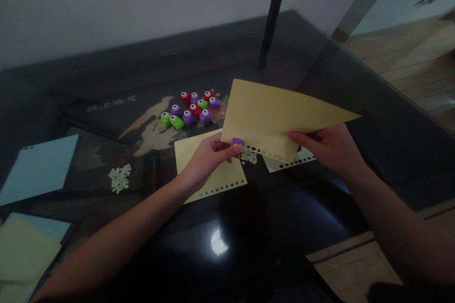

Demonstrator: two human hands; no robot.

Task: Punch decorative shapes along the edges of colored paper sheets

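Left hand: the left hand [208,156] held a small purple craft punch [237,142], thumb on its near side, fingers closed around it.
Right hand: the right hand [332,149] pinched the lower edge of a yellow paper sheet [273,109] between thumb and fingers.
Raised sheet: it was tilted above the table, its far right corner pointed; dark heart and star holes ran along its lower edge.
Purple punch: it sat at the sheet's lower left corner; whether the paper was inside its slot could not be told.
Paper underneath: a second yellow sheet [227,175] lay flat below the left hand, with a punched row along its near edge; a pale sheet [272,165], also punched, showed partly below the raised one.
Cutouts: one pile of small cutouts [249,155] lay between those two sheets, another pile [120,178] farther left.
Other punches: red, green and purple punches [194,111] stood clustered beyond the left hand.
Table: the glossy black table [159,246] also bore a light blue sheet [40,168] at left and yellow-and-blue papers [26,251] nearer.
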